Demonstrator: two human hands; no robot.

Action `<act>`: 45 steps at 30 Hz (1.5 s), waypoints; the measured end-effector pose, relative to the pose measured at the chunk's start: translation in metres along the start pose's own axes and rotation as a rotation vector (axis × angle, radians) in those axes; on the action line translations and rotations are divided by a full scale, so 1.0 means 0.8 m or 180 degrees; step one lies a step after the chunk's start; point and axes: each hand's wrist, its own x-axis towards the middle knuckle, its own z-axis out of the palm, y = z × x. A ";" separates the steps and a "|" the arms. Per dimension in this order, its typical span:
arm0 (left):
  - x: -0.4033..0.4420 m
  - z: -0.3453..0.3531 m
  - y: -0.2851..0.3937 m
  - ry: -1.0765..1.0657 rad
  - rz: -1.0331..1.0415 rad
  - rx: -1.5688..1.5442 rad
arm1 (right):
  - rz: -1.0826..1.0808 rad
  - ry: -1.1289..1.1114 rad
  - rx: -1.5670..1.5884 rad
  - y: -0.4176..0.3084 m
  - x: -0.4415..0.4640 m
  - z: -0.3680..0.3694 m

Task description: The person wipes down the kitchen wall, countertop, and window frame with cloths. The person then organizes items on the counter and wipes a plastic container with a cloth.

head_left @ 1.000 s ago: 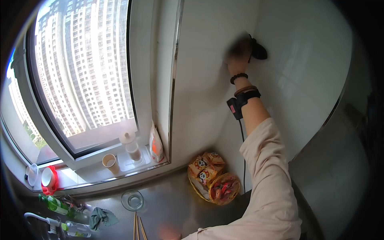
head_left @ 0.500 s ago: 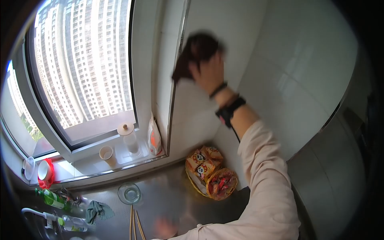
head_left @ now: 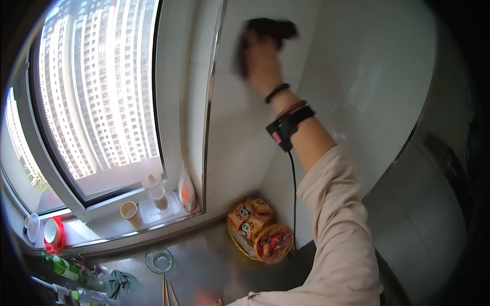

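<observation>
My right hand [head_left: 264, 64] is raised high against the pale wall tiles [head_left: 240, 122], pressing a dark brown cloth [head_left: 278, 29] between palm and wall. The cloth and fingers are blurred by motion, and cloth sticks out past the fingertips on both sides. A dark bead bracelet and a black strap with a small box and cable circle that wrist. Low at the bottom edge, a blurred part of my left hand [head_left: 208, 298] shows over the metal counter [head_left: 204, 265]; its fingers cannot be made out.
Beside the wall corner sit a basket of snack packets [head_left: 250, 227] and a smaller one of red-wrapped items [head_left: 275, 244]. A glass bowl [head_left: 160, 260], chopsticks [head_left: 166, 291], green cloth [head_left: 121, 284] and bottles [head_left: 66, 268] lie left. On the sill stand a paper cup [head_left: 130, 213] and jug [head_left: 159, 196].
My right hand has swept the dark cloth leftward from near the wall corner, then slightly upward over the tiles. The blurred left hand stays low. The view has shifted a little.
</observation>
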 end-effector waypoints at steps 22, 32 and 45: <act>0.006 0.013 -0.018 0.0033 -0.0025 0.0354 | 0.1610 0.0571 -0.0075 0.079 0.016 0.019; -0.010 0.017 -0.011 0.0646 0.0196 0.0551 | 0.1380 -0.1167 0.0042 -0.045 -0.206 0.004; -0.003 0.015 -0.007 -0.0305 -0.0659 0.0045 | -0.1223 -0.2463 -0.0106 -0.116 -0.245 0.019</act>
